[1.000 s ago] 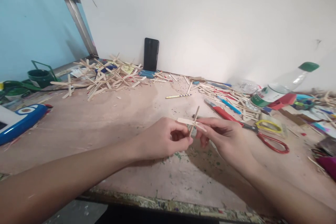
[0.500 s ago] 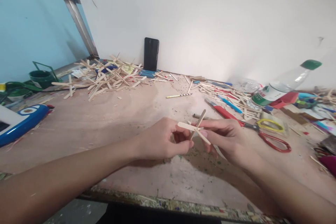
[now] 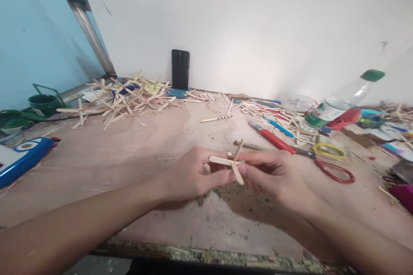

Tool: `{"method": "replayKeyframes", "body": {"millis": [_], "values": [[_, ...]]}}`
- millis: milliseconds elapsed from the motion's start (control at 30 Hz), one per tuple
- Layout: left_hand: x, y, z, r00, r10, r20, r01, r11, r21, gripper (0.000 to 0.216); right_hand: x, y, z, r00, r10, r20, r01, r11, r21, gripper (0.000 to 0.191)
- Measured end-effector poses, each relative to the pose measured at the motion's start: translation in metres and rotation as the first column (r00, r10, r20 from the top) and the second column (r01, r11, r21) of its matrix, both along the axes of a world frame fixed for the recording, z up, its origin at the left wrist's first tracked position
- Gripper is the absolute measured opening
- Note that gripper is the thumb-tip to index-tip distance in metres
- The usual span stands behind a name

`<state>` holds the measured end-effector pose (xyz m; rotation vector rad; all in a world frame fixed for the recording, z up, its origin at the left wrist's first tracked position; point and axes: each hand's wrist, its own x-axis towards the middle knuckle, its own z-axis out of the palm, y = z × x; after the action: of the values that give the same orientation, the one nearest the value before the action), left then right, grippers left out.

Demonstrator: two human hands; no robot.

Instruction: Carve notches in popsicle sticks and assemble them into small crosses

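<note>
Between my hands is a small piece of crossed wooden craft sticks (image 3: 222, 161), its arms pointing left, up and down. My left hand (image 3: 200, 172) comes from the left, thumb and fingers closed on the piece near its middle. From the right, my right hand (image 3: 269, 169) pinches it with thumb and forefinger. The fingers hide part of the sticks, so I cannot tell how they join. Both hands are just above the wooden table (image 3: 155, 142). Behind my right hand lie a thin brown stick (image 3: 250, 145) and a red-handled knife (image 3: 274, 137).
Crossed craft sticks (image 3: 129, 101) are heaped at the back left. A black phone (image 3: 180, 69) leans on the wall. Loose sticks, a blue pen (image 3: 279, 126), scissors (image 3: 335, 172) and a tilted bottle (image 3: 342, 99) lie right. A pencil (image 3: 216, 119) is mid-table.
Both hands have shifted slightly left with the crossed sticks. The piece has turned, its lower arm now pointing more steeply down, and my left fingers sit closer to its middle.
</note>
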<state>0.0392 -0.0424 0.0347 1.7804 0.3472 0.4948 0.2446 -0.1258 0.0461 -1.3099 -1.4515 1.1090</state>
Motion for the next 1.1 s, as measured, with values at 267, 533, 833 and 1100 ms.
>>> {"method": "replayKeyframes", "body": {"millis": [267,533,833,1100], "values": [[-0.003,0.001,-0.007,0.972,0.157,0.175,-0.187,0.966,0.176,0.013,0.004,0.002,0.001,0.998,0.056,-0.015,-0.055,0.998,0.036,0.022],[0.001,-0.005,-0.01,0.972,0.155,0.176,-0.166,0.985,0.052,0.03,0.002,0.005,0.005,0.997,0.03,0.067,-0.041,0.985,0.17,0.018],[-0.001,-0.01,-0.011,0.95,0.265,0.165,-0.289,0.945,0.149,0.029,-0.001,-0.002,0.005,0.975,-0.019,0.222,-0.047,0.957,0.286,0.02],[0.01,-0.009,-0.005,0.959,0.261,0.11,-0.23,0.944,-0.235,0.016,-0.005,0.002,-0.001,0.997,-0.052,-0.049,0.055,0.996,0.077,0.03]]}}
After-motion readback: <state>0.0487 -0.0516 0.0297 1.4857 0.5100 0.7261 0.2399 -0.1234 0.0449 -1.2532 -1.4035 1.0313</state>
